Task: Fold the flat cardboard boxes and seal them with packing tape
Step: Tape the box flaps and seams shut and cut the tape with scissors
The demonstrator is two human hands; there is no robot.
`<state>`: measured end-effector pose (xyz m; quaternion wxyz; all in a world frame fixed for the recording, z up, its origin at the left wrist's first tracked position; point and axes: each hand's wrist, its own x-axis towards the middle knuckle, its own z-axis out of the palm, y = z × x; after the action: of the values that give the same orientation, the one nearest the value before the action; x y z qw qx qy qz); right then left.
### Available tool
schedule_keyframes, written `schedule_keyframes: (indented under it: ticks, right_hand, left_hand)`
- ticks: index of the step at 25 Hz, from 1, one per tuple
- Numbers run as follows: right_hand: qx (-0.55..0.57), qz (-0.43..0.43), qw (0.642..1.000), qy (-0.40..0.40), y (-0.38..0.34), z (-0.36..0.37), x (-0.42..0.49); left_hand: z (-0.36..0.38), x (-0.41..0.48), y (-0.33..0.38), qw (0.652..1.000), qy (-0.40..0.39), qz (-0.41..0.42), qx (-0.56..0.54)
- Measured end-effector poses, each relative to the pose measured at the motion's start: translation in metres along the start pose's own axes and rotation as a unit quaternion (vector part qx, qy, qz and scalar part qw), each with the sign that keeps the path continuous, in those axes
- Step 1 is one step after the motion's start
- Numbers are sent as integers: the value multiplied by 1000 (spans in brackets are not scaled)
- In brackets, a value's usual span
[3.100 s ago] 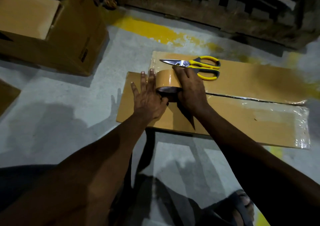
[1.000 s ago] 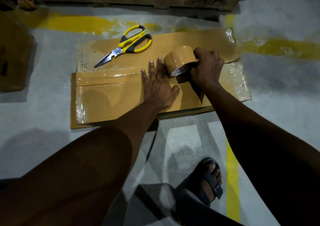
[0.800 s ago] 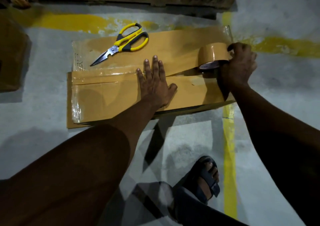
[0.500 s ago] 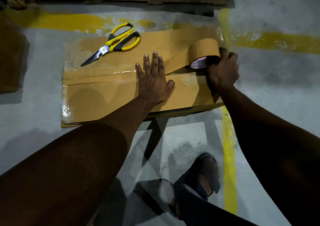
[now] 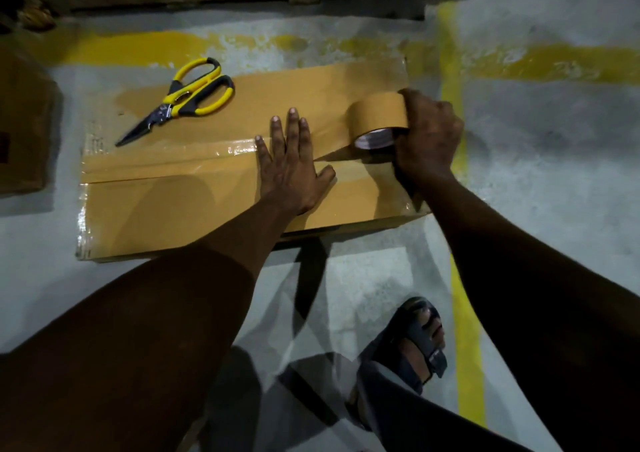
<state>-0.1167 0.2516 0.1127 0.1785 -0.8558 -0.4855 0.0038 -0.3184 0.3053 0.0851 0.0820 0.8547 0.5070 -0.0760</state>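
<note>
While the fingers (image 5: 293, 129) of the left hand (image 5: 291, 171) lie straight and slightly apart, pressed flat on cardboard, the fingers (image 5: 414, 103) of the right hand (image 5: 429, 136) are curled round one roll of brown packing tape (image 5: 377, 117). That roll is held on edge over the board near its right end, gripped from its right side; whether it touches the board cannot be told. The left palm rests on the taped seam, about midway along the board. One strip of tape (image 5: 166, 160) runs from the roll leftward under that palm and along the seam to the board's left edge, glossy where light catches it.

One flat cardboard box (image 5: 156, 216) lies on the concrete floor (image 5: 554, 192), with both hands on it. One pair of scissors (image 5: 188, 100), closed, with yellow and black handles, lies on its far left part, well apart from both hands. A second cardboard box (image 5: 20, 122) shows at the left edge. Two yellow painted lines (image 5: 465, 347) cross on the floor. One foot in a dark sandal (image 5: 420, 340) stands near the right arm.
</note>
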Motion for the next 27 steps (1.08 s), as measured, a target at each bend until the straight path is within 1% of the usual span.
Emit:
schedule_keyframes:
  ticks: [1,2,4,5,8,11,13,15,17,19,22,25,27]
  right_hand:
    - [6,16,1000,9,14,-6,4]
    - [36,36,999,7,24,-8,6]
    - [125,75,989,-8,26,-4,3]
    - [149,82,985,-13,22,0,0]
    - [147,66,987,-20,20,6,-1]
    - [144,89,986,3,45,-5,18]
    - [127,94,987,3,54,-5,19]
    - [151,88,985,-7,48,-2,14]
    - [188,69,979,-23,44,4,12]
    - [196,94,976,9,52,3,19]
    - [186,160,965,93,81,5,23]
    - [183,183,962,86,91,10,22]
    - [175,182,964,87,89,9,23]
  left_hand:
    - [0,0,-1,1000,-3,-5,1]
    - [-1,1,1,1000,-6,-13,-2]
    - [-4,2,13,1000,-6,-16,-11]
    - [-5,4,24,1000,-4,-3,-15]
    - [-4,9,52,999,-4,33,-35]
    - [1,11,57,999,-3,25,-28]
    - [-1,11,57,1000,-8,14,-24]
    - [-4,12,67,999,-6,24,-25]
    - [-2,12,79,998,2,63,-31]
    - [1,13,84,997,2,72,-34]
    - [-1,12,86,998,-8,57,-27]
    - [-7,16,97,998,-6,48,-32]
    - [-9,20,104,998,-5,60,-32]
